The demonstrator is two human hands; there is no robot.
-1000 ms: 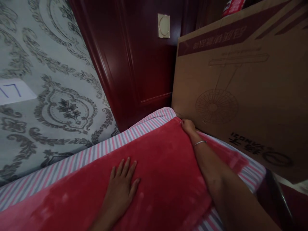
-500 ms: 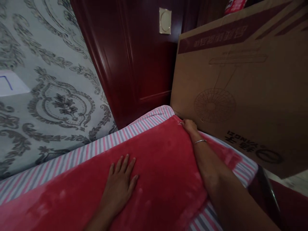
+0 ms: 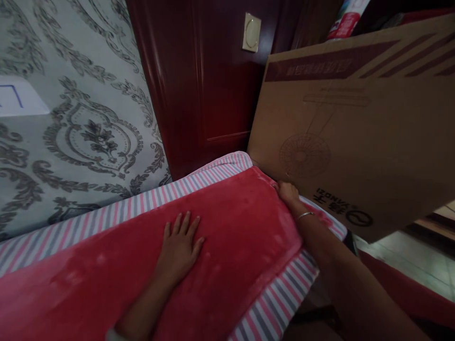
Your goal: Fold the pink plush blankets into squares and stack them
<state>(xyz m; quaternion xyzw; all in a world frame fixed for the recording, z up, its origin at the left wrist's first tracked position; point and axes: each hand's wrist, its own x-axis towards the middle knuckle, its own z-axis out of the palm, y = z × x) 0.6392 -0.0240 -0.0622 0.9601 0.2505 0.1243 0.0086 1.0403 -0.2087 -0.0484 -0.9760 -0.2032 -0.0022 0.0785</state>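
Observation:
A red plush blanket (image 3: 227,227) lies spread over a sheet with pink, grey and white stripes (image 3: 135,206). On top of the blanket, my left hand (image 3: 181,246) rests flat with its fingers spread. At the far right edge of the blanket, my right hand (image 3: 287,192) is closed on the blanket's edge, close to the cardboard box; its fingertips are partly hidden. A thin bracelet (image 3: 304,214) circles my right wrist. The striped sheet shows along the back, at the far corner and at the near right.
A large cardboard box (image 3: 384,128) stands against the right side, with a red and white container (image 3: 346,21) behind its top. Behind the bedding are a dark red wooden panel (image 3: 177,94) with a switch plate (image 3: 251,33) and patterned wallpaper (image 3: 95,137). Floor tiles (image 3: 419,255) show at right.
My right hand has drawn the blanket's edge slightly right and nearer, and more striped sheet shows at the near right. My left hand stays flat on the blanket. The view has shifted.

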